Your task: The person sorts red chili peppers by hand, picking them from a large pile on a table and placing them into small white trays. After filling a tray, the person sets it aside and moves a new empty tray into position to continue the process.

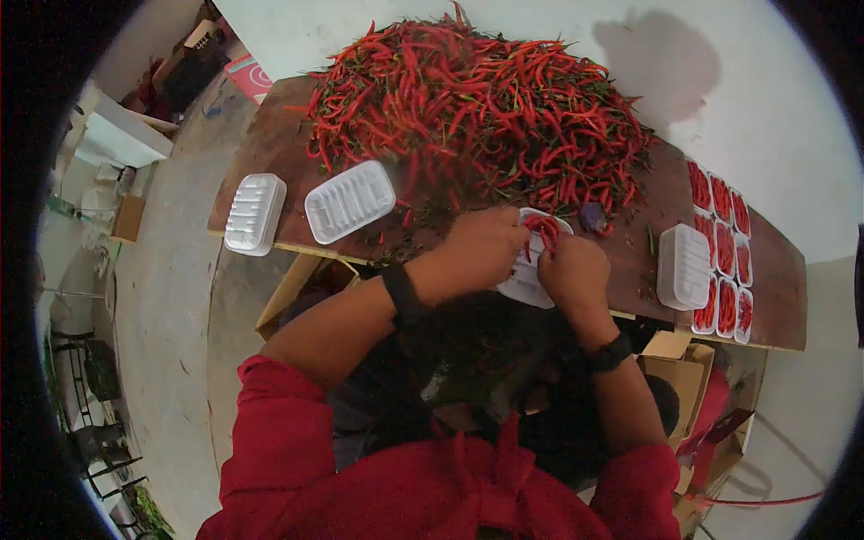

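Observation:
Red chili peppers [543, 229] are pinched between my two hands, over a white plastic tray [525, 286] at the table's near edge. My left hand [479, 247] closes on the chilies from the left, its fingertips beside the tray's upper part. From the right, my right hand [576, 270] has its fingers curled on the same few chilies and covers part of the tray's right side. A large heap of red chilies [486, 103] mixed with green leaves lies just beyond my hands.
To the left are a single white tray [350, 202] and a stack of trays [255, 214]. Another stack [683, 267] stands at right, beside several trays filled with chilies [726, 249]. A small purple object [592, 217] lies near the heap. Cardboard boxes [675, 369] sit below the table [778, 297].

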The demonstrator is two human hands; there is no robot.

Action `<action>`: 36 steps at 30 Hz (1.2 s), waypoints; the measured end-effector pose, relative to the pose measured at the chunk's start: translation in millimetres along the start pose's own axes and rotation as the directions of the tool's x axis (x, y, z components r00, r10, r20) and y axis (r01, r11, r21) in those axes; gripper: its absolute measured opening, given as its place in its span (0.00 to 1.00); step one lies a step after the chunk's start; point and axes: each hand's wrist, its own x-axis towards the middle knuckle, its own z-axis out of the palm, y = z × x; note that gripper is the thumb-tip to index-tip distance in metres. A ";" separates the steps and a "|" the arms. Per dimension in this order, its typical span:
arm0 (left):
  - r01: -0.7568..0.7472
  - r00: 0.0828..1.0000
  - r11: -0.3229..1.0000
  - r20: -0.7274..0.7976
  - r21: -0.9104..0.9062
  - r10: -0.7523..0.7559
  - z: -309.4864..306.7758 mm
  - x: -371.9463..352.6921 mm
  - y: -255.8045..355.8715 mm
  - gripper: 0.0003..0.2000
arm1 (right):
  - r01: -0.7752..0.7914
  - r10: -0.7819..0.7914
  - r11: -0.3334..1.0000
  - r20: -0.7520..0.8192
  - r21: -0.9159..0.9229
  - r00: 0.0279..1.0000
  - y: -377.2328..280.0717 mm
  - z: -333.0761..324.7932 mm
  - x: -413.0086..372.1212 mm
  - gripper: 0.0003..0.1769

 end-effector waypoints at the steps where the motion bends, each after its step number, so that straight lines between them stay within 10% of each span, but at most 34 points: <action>1: 0.004 1.000 1.000 -0.001 -0.002 -0.004 -1.3 0.0 0.8 0.09 | 0.003 -0.003 1.000 0.003 -0.001 1.000 -1.1 -0.2 0.3 0.12; 31: 0.029 0.996 0.999 0.086 0.040 -0.032 -0.5 -1.3 -1.1 0.06 | 0.011 -0.013 0.987 -0.016 -0.160 1.000 -0.5 3.2 5.5 0.14; 34: 0.124 0.984 0.991 0.124 0.041 -0.128 -20.6 5.2 4.0 0.06 | -0.085 0.088 0.994 0.045 -0.069 0.995 -0.2 -18.3 2.3 0.13; 36: 0.108 0.896 0.987 0.419 0.120 -0.149 -54.1 13.1 12.3 0.12 | -0.094 0.092 0.995 -0.100 -0.018 0.991 12.4 -22.1 0.2 0.13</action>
